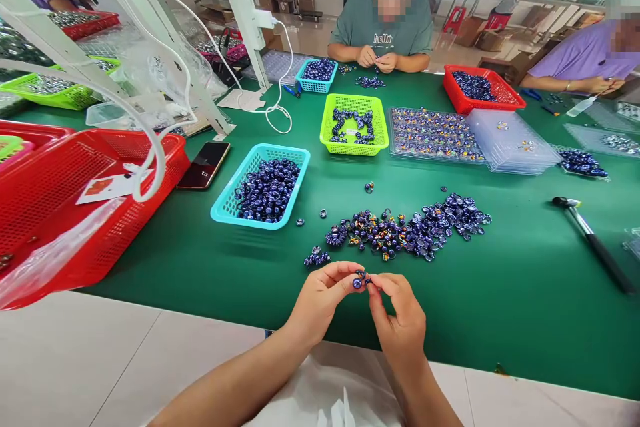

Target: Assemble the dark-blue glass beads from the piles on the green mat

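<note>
Close above the table's near edge, my left hand [316, 303] pinches a small dark-blue shiny piece [357, 283] with a rounded, bead-like head. My right hand [401, 320] meets it from the other side, thumb and forefinger closed on a tiny dark part [369, 281]; whether it is joined to the left hand's piece I cannot tell. Just beyond my fingers spreads a pile of similar dark-blue pieces [430, 230], some with orange and yellow marks. A small cluster of pieces [317, 258] lies nearer my left hand.
A light-blue basket [220, 212] of blue pieces stands left of the pile, with a phone [204, 165] and red basket [100, 260] farther left. Beyond are a green basket [354, 149] and clear trays [513, 147]. A hammer [595, 247] lies right. Co-workers sit opposite.
</note>
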The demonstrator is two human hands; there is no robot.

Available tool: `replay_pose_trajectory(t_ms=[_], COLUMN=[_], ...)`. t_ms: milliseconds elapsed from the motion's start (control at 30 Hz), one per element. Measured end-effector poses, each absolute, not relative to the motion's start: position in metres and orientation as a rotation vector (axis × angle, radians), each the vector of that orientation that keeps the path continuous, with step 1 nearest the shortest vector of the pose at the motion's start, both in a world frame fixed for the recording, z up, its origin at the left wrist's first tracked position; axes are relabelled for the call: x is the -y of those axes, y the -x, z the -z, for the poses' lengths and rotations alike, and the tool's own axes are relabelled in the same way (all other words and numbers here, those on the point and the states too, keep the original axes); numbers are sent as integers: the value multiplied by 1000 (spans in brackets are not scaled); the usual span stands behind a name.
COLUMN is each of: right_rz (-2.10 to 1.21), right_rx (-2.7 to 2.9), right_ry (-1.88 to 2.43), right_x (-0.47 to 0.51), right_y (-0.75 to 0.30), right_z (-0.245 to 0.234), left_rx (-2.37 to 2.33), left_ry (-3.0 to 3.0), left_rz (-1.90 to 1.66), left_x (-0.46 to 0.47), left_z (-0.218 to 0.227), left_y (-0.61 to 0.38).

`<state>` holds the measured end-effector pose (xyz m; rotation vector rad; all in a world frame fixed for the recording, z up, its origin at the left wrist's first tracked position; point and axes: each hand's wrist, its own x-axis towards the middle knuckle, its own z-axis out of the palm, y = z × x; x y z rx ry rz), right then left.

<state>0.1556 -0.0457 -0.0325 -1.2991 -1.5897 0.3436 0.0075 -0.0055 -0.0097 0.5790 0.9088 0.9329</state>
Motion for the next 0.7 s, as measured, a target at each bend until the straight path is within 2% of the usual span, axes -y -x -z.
replay_pose_trajectory(t_ms=[167,400,700], right_rz=[-487,-939,-1007], right_rx=[1570,1213,1053], right_ry=[1333,1352,1292], right_x=[49,52,50], right_y=[-156,-152,-144], right_z=[28,25,25], left_rx=[-926,-955,-948], left_ry=[-587,-662,-704], left_rz=[-924,-970,-989], left_x=[3,3,7], left_z=[11,12,8], left_y=[-4,-3,-4])
